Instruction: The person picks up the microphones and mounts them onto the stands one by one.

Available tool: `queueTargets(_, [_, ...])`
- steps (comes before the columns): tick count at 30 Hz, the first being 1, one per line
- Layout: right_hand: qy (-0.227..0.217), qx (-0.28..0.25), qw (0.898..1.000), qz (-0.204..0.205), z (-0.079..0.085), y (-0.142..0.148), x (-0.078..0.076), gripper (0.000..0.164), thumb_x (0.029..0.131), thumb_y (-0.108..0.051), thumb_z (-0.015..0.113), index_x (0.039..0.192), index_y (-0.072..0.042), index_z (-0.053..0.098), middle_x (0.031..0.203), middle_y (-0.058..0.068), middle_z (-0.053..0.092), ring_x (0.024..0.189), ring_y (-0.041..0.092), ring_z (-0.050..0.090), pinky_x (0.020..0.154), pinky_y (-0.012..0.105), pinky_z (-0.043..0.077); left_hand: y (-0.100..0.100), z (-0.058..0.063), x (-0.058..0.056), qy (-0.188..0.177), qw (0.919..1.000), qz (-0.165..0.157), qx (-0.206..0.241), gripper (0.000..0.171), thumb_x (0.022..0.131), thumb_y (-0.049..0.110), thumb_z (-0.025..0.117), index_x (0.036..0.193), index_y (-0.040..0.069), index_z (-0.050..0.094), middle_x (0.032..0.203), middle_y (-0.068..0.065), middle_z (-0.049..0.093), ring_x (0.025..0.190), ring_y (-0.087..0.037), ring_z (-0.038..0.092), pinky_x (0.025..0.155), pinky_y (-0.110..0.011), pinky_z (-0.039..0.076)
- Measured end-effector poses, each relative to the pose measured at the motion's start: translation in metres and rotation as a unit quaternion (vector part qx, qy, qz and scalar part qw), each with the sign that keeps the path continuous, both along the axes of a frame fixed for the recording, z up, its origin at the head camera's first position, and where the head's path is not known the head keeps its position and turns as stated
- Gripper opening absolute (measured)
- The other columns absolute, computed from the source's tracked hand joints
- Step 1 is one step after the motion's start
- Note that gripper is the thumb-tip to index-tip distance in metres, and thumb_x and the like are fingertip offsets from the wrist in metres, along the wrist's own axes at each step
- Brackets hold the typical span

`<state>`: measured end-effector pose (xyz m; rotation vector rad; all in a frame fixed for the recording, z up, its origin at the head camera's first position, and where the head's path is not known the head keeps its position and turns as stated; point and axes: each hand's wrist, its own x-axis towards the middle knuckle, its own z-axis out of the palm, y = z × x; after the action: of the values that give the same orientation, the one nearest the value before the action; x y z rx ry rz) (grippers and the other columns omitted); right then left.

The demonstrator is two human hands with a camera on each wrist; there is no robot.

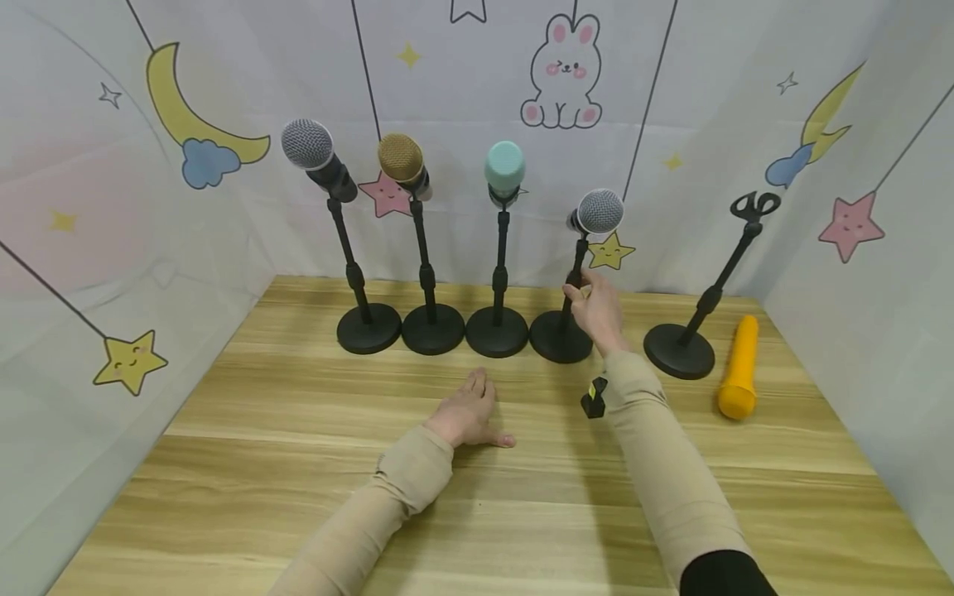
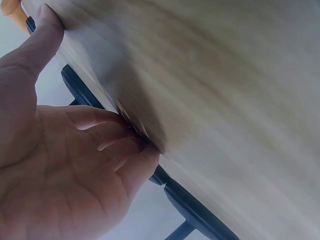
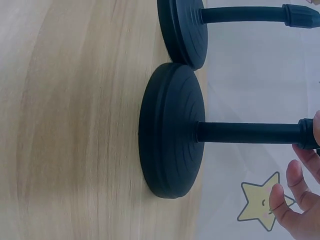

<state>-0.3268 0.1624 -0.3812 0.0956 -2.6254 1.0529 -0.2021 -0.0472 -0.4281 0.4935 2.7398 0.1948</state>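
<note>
My right hand (image 1: pixel 599 310) pinches the pole of a black microphone stand (image 1: pixel 562 338), fourth from the left. A microphone with a silver mesh head (image 1: pixel 600 212) sits tilted on top of it. In the right wrist view, the fingers (image 3: pixel 295 180) are at the collar on the pole, partly cut off by the frame edge, and the round base (image 3: pixel 172 132) stands flat on the wood. My left hand (image 1: pixel 467 410) rests on the table, thumb spread, holding nothing. In the left wrist view its palm (image 2: pixel 65 170) shows, fingertips touching the tabletop.
Three more stands carry a silver-headed microphone (image 1: pixel 308 145), a gold-headed one (image 1: pixel 401 158) and a mint-topped one (image 1: pixel 505 168). A bare stand (image 1: pixel 680 351) with a clip is on the right, beside an orange microphone (image 1: pixel 739 368). A small black clip (image 1: pixel 594 400) lies near the right sleeve.
</note>
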Motion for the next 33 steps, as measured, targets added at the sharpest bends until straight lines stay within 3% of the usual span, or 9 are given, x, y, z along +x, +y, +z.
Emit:
queueTargets(6, [-0.004,-0.009,1.000,-0.006,-0.001,0.002,-0.002,0.027,0.090,-0.030,0.052,0.111,-0.014,0.057,0.112,0.010,0.060,0.096,0.030,0.056,0.076,0.044,0.045,0.002,-0.002,-0.001,0.002,1.0000,-0.005,0.001,0.105,0.070,0.064,0.058,0.141,-0.001,0.015,0.150,-0.019,0.005,0.139,-0.029,0.007,0.110,-0.038,0.024])
queueTargets(12, [-0.007,-0.013,1.000,-0.003,0.000,0.003,-0.001,0.038,0.090,-0.030,0.052,0.123,-0.013,0.050,0.115,0.013,0.057,0.089,0.028,0.055,0.074,0.042,0.045,0.003,-0.004,-0.003,-0.002,0.9999,-0.006,0.013,0.105,0.071,0.062,0.058,0.141,-0.002,0.014,0.150,-0.019,0.002,0.139,-0.030,0.004,0.111,-0.038,0.020])
queueTargets(18, [-0.008,-0.011,1.000,0.026,-0.003,0.006,0.007,0.049,0.089,-0.026,0.054,0.133,-0.012,0.039,0.119,0.017,0.053,0.091,0.032,0.054,0.081,0.045,0.043,0.001,-0.003,-0.003,-0.016,0.9997,0.002,0.019,0.105,0.071,0.061,0.058,0.142,-0.001,0.012,0.150,-0.018,0.000,0.139,-0.029,0.002,0.112,-0.038,0.017])
queueTargets(24, [-0.065,0.005,0.996,0.063,-0.003,0.018,0.028,0.059,0.088,-0.028,0.054,0.138,-0.008,0.029,0.131,0.022,0.039,0.110,0.038,0.046,0.089,0.050,0.040,0.000,-0.004,-0.003,-0.022,0.9995,0.004,0.021,0.106,0.071,0.061,0.059,0.142,-0.001,0.010,0.150,-0.018,-0.001,0.139,-0.029,0.001,0.112,-0.038,0.016])
queueTargets(33, [-0.179,0.062,0.978,0.091,-0.005,0.053,0.065,0.066,0.087,-0.038,0.052,0.139,-0.007,0.026,0.143,0.022,0.023,0.129,0.043,0.023,0.101,0.057,0.026,0.000,-0.005,-0.003,-0.016,0.9996,-0.002,0.025,0.105,0.072,0.060,0.058,0.142,-0.002,0.010,0.149,-0.019,0.000,0.139,-0.030,0.002,0.112,-0.038,0.016])
